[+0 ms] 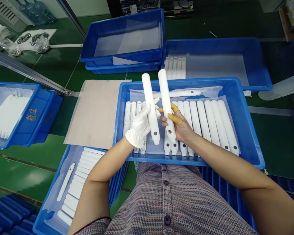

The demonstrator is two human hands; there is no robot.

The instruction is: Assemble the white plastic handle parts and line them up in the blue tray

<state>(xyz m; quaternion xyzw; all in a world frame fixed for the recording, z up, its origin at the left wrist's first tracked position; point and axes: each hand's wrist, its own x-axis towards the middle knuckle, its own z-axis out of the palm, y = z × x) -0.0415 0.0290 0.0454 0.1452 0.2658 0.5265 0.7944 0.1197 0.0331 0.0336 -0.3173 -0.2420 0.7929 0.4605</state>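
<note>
The person's left hand (139, 125), in a white cotton glove, is closed around one white plastic bar (150, 109), with the gloved fingers curled across its middle. The right hand (178, 127) is bare except for yellow finger cots (174, 118) and grips a second white plastic bar (166, 101), fingers wrapped around it and thumb pressed along its side. The two bars stand tilted side by side, just apart, above the middle of a blue plastic tray (237, 107). Each has a round hole near its lower end, with the upper ends pointing to 12 o'clock.

Inside the tray, on clear plastic film, a row of similar white bars (212, 122) lies side by side, and one more bar (183, 94) lies crosswise beyond the hands.

At 9 o'clock, a blue crate (42, 127) holds packed white bars and bears yellow Chinese characters (31, 115), too skewed to read. Another blue crate (47, 209) at 7 o'clock holds stacked white bars (83, 173). At 1 o'clock, a film-lined blue crate (235, 49) holds a short row of bars (175, 68); a film-lined blue crate (122, 36) sits at 12 o'clock. A beige sheet (95, 114) lies at 10 o'clock, with bagged metal parts (39, 40) farther out on a green floor (279, 147).
</note>
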